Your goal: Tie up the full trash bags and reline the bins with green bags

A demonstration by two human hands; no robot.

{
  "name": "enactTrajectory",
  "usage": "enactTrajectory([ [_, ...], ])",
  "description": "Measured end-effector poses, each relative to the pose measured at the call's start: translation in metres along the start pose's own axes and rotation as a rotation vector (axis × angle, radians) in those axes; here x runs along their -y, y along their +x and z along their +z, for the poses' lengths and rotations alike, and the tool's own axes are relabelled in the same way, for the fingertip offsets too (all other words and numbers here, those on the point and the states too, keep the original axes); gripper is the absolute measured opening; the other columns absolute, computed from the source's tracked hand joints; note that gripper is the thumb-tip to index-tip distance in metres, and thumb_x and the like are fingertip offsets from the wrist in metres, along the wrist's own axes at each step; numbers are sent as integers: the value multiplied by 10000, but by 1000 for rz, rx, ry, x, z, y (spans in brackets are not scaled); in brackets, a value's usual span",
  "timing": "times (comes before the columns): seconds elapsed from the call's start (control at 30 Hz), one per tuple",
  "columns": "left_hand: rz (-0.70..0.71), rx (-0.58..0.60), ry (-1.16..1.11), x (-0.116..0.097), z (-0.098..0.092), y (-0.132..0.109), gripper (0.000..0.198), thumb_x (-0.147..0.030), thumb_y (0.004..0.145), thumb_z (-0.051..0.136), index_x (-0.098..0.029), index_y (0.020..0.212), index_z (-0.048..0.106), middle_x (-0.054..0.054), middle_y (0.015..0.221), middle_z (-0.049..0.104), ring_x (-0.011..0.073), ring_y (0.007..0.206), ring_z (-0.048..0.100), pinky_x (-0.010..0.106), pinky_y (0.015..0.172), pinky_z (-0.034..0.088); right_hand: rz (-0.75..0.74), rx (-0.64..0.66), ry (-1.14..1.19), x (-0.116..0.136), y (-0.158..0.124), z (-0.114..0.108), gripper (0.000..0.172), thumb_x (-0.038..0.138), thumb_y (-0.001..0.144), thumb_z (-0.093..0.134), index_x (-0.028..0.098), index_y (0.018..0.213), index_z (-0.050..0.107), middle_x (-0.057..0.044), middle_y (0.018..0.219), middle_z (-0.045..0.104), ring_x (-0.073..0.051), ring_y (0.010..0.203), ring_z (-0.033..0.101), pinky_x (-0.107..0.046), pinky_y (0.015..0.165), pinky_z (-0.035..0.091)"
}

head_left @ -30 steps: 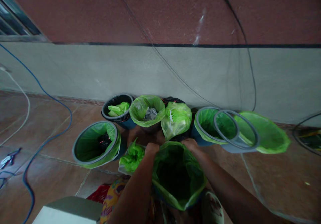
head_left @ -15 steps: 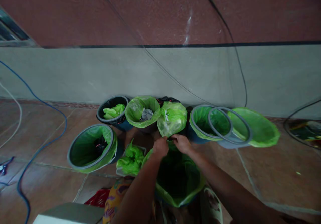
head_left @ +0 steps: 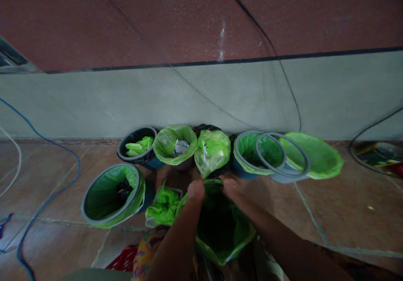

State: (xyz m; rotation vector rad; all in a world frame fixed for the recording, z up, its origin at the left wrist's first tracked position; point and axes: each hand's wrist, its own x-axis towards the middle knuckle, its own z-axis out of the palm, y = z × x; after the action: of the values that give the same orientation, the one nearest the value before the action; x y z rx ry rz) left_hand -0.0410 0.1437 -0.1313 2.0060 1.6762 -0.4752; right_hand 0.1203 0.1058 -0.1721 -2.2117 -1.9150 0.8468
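Between my legs stands a bin lined with a green plastic bin liner [head_left: 222, 259], its mouth facing up and its inside dark. My left hand [head_left: 197, 190] is closed on the far rim of this liner, left of its middle. On the same rim, a short way to the right, my right hand [head_left: 229, 187] grips too. Fingertips of both hands are partly hidden behind the rim. Just beyond them sits a knotted green bag [head_left: 212, 151]. Left of the bin, a clear tray [head_left: 150, 221] holds crumpled green liners [head_left: 165, 205].
Lined bins stand along the wall: one black-lined [head_left: 121, 146], one with grey scraps [head_left: 163, 157], one grey-rimmed [head_left: 241, 167]. A loose grey ring [head_left: 307, 163] leans near a wide green-lined bin [head_left: 330, 159]. Another bin [head_left: 91, 218] and a blue hose [head_left: 47, 203] are at left.
My hands have moved slightly apart along the liner's far rim, having been almost together before. The view has tilted a little, and the pale box at lower left has mostly left the frame.
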Motion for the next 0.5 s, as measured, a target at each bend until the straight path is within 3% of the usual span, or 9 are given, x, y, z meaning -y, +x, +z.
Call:
enactTrajectory([
  [0.1,5,-31,-2,-1,0,-2,387,-96,927,363,-120,1195,642,167,1176,694,239,1133,655,322,958,509,90,-134,118,-20,-19,-4,628,322,805,674,96,1366,504,-187,1268,645,-273,1179,609,-354,1005,447],
  [0.23,-23,-48,-13,0,-1,-2,383,-82,905,392,-143,1194,636,150,1162,703,229,1126,658,310,943,506,296,-287,390,-54,-52,6,618,521,889,517,105,1346,531,-181,1223,670,-278,1127,642,-406,970,491],
  [0.37,-61,-77,-36,6,0,0,339,-131,891,442,-173,1154,654,128,1184,701,226,1145,648,294,935,501,312,-266,549,-69,-69,17,438,471,915,490,153,1129,702,-156,1084,729,-289,1081,661,-411,953,499],
  [0.5,-174,-65,-122,11,7,-7,276,-185,868,503,-183,1082,677,134,1157,712,240,1163,642,281,897,510,411,-208,622,-77,-61,4,444,445,915,503,101,1105,710,-164,1049,739,-281,1004,693,-377,874,530],
])
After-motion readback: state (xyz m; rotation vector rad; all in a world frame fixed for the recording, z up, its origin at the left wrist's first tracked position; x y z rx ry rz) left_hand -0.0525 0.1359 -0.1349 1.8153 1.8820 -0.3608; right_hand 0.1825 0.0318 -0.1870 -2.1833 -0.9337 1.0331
